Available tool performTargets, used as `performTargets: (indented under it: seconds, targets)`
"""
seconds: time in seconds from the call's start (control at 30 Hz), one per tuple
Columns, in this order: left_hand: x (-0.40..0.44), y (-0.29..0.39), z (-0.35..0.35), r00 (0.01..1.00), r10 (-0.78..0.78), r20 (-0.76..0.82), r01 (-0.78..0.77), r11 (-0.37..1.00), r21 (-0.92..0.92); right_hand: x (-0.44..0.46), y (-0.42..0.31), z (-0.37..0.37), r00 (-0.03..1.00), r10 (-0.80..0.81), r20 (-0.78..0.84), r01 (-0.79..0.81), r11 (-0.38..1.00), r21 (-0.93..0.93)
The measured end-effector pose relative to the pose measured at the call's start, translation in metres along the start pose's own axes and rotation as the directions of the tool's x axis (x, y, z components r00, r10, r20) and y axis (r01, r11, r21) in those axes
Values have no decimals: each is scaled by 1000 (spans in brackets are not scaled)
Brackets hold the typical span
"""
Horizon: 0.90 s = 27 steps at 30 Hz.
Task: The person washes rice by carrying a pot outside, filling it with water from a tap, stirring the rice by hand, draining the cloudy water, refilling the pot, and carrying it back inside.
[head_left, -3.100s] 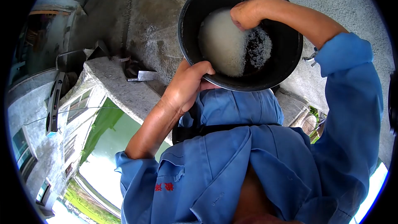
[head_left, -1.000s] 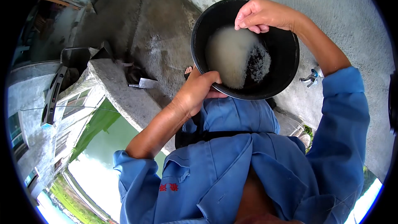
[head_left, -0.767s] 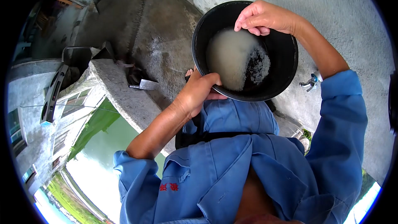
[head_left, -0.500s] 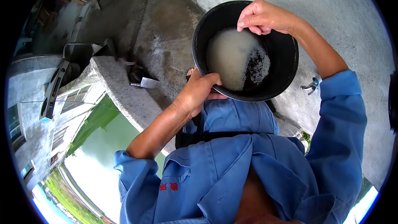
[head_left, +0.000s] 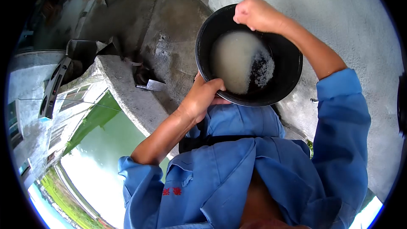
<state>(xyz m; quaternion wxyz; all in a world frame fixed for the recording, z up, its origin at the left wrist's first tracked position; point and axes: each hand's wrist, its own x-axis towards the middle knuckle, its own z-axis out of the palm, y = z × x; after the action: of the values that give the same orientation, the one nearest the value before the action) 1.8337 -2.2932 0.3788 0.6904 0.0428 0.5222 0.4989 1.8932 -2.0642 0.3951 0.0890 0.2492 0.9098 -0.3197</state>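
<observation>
My left hand (head_left: 200, 98) grips the near-left rim of a black round pot (head_left: 286, 68), thumb over the edge and fingers beneath. Inside the pot lie white rice grains (head_left: 235, 61) under cloudy water, heaped to the left, with a thinner scatter at the right and part of the dark bottom bare. Over the pot's far side is my right hand (head_left: 257, 15), its fingers curled closed. Whatever they pinch, if anything, is hidden. The pot is held in front of my blue trousers.
A cleaver (head_left: 152, 85) lies on the ground beside a concrete ledge (head_left: 123, 85). Left of it are a spirit level (head_left: 56, 87) and a dark metal bin (head_left: 82, 53). Greenish water (head_left: 121, 129) spreads below the ledge. A tap (head_left: 314, 100) shows partly beside my right sleeve.
My right hand has moved slightly left and up, towards the pot's far rim, fingers curled tighter. The left hand keeps its grip. My right sleeve now covers most of the tap.
</observation>
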Motion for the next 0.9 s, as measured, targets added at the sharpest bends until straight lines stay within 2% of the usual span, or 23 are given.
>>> performTargets:
  seconds: [0.03,0.07,0.13,0.17,0.23,0.53,0.63,0.8,0.87,0.9]
  targets:
    - [-1,-1,-3,1000,-1,-2,1,1000,-4,7,3,-4,999,-34,40,28,988,154]
    - [-1,2,-5,1000,15,-13,-15,1000,-13,15,4,-12,987,-134,88,115,974,193]
    - [-2,8,-8,999,49,-22,-49,998,-26,16,-5,-23,984,-131,120,92,953,287]
    - [-1,11,-11,999,38,-32,-39,999,-28,18,-12,-30,983,-138,120,100,956,276]
    - [1,18,-21,998,39,-48,-41,998,-39,26,-26,-40,980,-52,194,-46,882,469]
    - [5,35,-48,994,56,-98,-66,993,-100,78,-49,-45,985,-104,140,-26,705,709]
    - [6,38,-54,989,63,-134,-81,987,-141,97,-51,-46,988,-136,77,40,696,717]
    - [7,35,-51,977,73,-203,-112,976,-187,135,-35,-58,992,-118,49,54,735,676]
    - [6,35,-48,968,79,-240,-129,972,-198,153,-26,-63,989,146,6,-123,816,565]
    - [4,35,-47,960,76,-269,-134,970,-203,165,-16,-67,979,203,15,-192,898,396]
